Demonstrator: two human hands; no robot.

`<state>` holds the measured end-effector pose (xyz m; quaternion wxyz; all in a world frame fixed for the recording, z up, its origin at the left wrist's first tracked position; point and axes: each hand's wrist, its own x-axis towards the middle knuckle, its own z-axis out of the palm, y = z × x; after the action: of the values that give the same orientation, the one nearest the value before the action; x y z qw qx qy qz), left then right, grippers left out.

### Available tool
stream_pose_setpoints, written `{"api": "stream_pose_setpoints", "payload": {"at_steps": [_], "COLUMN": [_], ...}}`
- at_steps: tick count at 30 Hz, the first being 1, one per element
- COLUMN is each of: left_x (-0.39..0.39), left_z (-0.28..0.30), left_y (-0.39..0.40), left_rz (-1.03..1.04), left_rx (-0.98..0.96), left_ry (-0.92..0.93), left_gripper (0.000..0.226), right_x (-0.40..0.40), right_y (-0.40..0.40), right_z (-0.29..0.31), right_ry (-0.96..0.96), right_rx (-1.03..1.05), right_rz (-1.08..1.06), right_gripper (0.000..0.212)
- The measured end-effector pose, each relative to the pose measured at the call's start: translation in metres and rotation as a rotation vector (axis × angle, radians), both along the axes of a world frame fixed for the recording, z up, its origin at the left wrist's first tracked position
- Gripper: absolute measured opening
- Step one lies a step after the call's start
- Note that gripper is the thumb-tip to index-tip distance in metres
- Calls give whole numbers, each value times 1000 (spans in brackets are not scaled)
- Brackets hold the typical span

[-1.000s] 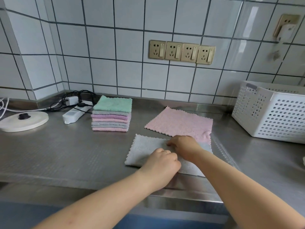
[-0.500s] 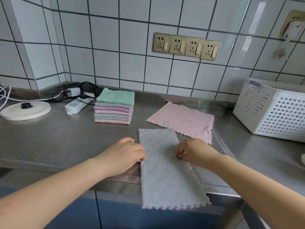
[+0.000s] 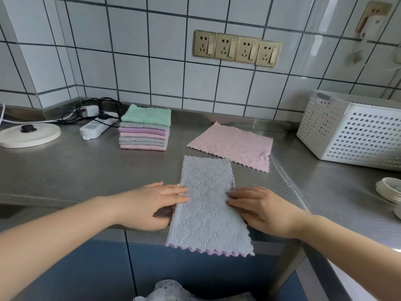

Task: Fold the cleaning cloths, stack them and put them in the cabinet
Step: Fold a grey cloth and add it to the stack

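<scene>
Presently, from the head view, a stack of folded microfibre cloths in green, purple, pink and grey (image 3: 145, 129) is seen toward the back left of the steel countertop (image 3: 65, 170), so much folding is judged done. A grey quilted cloth folded into a long strip (image 3: 208, 205) lies across the front edge, its near end overhanging; a flat pink cloth (image 3: 232, 145) just behind it is left unfolded, and stacking away in the cabinet remains. The strip is flanked by both hands: the left hand (image 3: 156, 205) and right hand (image 3: 260, 209) are laid with straight fingers pressed on its side edges.
</scene>
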<state>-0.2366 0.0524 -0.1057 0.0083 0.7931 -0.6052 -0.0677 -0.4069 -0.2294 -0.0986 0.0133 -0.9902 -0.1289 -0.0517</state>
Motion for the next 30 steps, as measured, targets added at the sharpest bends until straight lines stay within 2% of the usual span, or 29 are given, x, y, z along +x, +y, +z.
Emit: {"api": "stream_pose_setpoints", "payload": {"at_steps": [2, 5, 8, 10, 12, 13, 15, 17, 18, 19, 21, 22, 24, 27, 30], "left_x": [-7, -16, -20, -19, -22, -20, -20, -17, -16, -9, -2, 1, 6, 15, 17], "left_z": [1, -4, -7, -3, 7, 10, 15, 15, 17, 15, 11, 13, 13, 13, 14], "left_y": [1, -4, -12, -17, -22, -25, -31, -38, -40, -43, -49, -51, -56, -60, -65], "left_rz": [-8, -22, -9, 60, 214, 288, 374, 397, 414, 440, 463, 475, 493, 521, 530], "left_rx": [66, 60, -67, -207, -353, -403, -507, -625, -659, -677, -709, -704, -676, -593, -551], "left_ry": [-58, -145, -76, 73, 242, 321, 408, 473, 532, 590, 634, 631, 619, 518, 478], "left_gripper": [74, 78, 71, 54, 39, 42, 41, 24, 7, 21, 65, 72, 66, 40, 37], "right_x": [-10, -18, -14, -9, -8, -5, 5, 21, 30, 40, 55, 64, 72, 82, 89], "right_y": [-2, 2, 13, 21, 34, 37, 41, 42, 41, 38, 31, 27, 22, 15, 10], "right_z": [-1, -6, -12, -10, 1, 5, 10, 16, 16, 16, 15, 14, 12, 10, 11], "right_ry": [62, 68, -72, -153, -151, -130, -157, -162, -147, -120, -72, -59, -36, 22, 89], "right_rx": [-24, -121, -137, 35, 275, 398, 567, 666, 683, 685, 686, 695, 688, 675, 643], "right_rz": [-1, 33, 80, 81, -110, -220, -370, -474, -521, -570, -650, -677, -727, -774, -797], "right_gripper": [61, 74, 64, 45, 19, 18, 35, 39, 39, 39, 40, 40, 40, 39, 38]}}
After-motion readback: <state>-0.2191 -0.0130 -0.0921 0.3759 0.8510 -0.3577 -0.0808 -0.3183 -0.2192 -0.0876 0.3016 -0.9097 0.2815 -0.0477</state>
